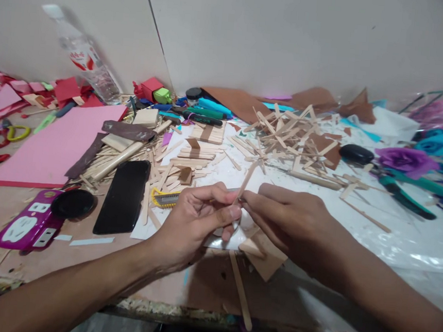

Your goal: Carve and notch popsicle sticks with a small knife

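Note:
My left hand [201,216] pinches a wooden craft stick [247,179] between thumb and fingers, the stick pointing up and away from me. My right hand [290,216] meets it from the other side, fingers closed at the stick's lower part; the exact grip is partly hidden. Under my hands lie a white sheet [222,161] and a brown square piece [270,258] with a stick piece on top. Another craft stick [241,297] juts toward the table's front edge. Just left of my left hand rests a yellow utility knife [164,198].
A heap of craft sticks [290,133] spreads at the back. To the left lie a black phone [122,197], a purple case [28,221], a round black lid [73,203] and pink paper [58,146]. Green-handled pliers [407,195] and a purple paper flower [406,158] are right; a bottle [85,61] leans behind.

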Available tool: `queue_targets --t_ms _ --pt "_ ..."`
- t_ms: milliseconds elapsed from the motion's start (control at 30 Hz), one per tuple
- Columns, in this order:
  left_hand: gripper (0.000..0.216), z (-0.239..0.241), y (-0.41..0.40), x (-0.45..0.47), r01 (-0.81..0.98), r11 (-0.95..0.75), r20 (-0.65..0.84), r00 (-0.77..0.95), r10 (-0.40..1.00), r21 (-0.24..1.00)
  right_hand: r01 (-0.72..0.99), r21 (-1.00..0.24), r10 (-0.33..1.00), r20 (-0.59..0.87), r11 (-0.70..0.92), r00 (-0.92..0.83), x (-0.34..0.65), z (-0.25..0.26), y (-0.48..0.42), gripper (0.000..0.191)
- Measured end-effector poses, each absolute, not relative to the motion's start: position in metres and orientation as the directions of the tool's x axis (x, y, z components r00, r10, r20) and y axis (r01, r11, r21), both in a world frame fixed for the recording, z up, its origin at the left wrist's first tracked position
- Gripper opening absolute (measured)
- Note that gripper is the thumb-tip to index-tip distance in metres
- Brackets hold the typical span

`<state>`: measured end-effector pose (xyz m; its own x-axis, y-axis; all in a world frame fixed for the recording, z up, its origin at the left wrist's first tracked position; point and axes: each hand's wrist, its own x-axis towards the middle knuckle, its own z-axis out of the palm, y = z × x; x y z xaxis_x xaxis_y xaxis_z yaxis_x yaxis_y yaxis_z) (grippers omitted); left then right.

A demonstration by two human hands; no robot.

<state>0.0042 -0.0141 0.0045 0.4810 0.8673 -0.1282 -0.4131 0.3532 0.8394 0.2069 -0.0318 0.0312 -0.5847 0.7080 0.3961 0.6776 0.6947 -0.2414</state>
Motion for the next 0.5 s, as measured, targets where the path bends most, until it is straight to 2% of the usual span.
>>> queue_targets --t_ms 100,167,267,333,500 --pt "0.015 0.002 -0.014 0.005 -0.398 0.358 -0.144 0.475 0.868 0.845 0.773 -0.125 0.769 0.284 0.622 -0.573 0.205 0.033 -0.040 0.029" --pt "0.016 0.002 -0.015 0.006 -0.390 0.346 -0.144 0.462 0.875 0.854 0.793 -0.106 0.785 0.272 0.600 -0.557 0.204 0.033 -0.043 0.030" --pt "0.015 0.002 -0.016 0.007 -0.389 0.311 -0.118 0.445 0.888 0.867 0.749 -0.243 0.781 0.302 0.617 -0.546 0.206 0.032 -0.041 0.020" --pt "0.014 0.002 -0.016 0.006 -0.401 0.294 -0.098 0.441 0.892 0.868 0.684 -0.332 0.758 0.352 0.650 -0.549 0.207 0.031 -0.036 0.020" --pt "0.013 0.001 -0.008 0.002 -0.420 0.351 -0.118 0.488 0.865 0.837 0.564 -0.364 0.668 0.484 0.741 -0.565 0.208 0.027 -0.025 0.024"
